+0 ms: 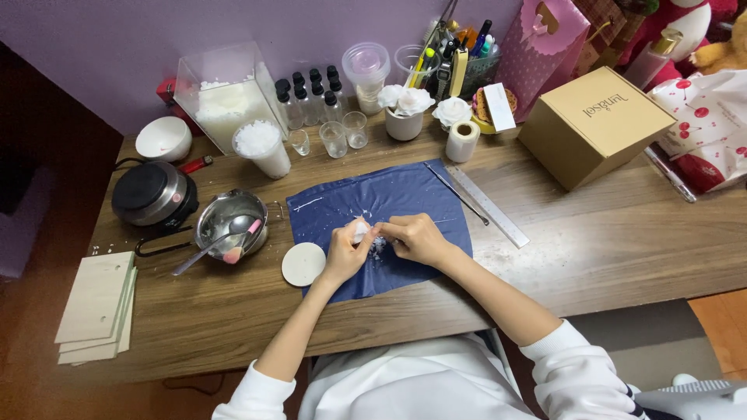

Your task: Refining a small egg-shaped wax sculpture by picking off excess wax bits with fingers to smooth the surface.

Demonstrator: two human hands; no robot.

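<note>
On the blue sheet [389,210], both hands' fingers pinch a white wax piece [360,231]; white disc [303,264] and metal pot [230,216] lie left.

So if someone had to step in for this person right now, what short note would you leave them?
Left hand: pinching a small white lump over the blue cloth.
Right hand: fingertips working on the same lump.
White crumbs lie on the cloth under the hands; a white disc sits at the cloth's left edge, beside the metal pot with a spoon.
Done: some material scraped off. Left: the lump remains in hand.
</note>
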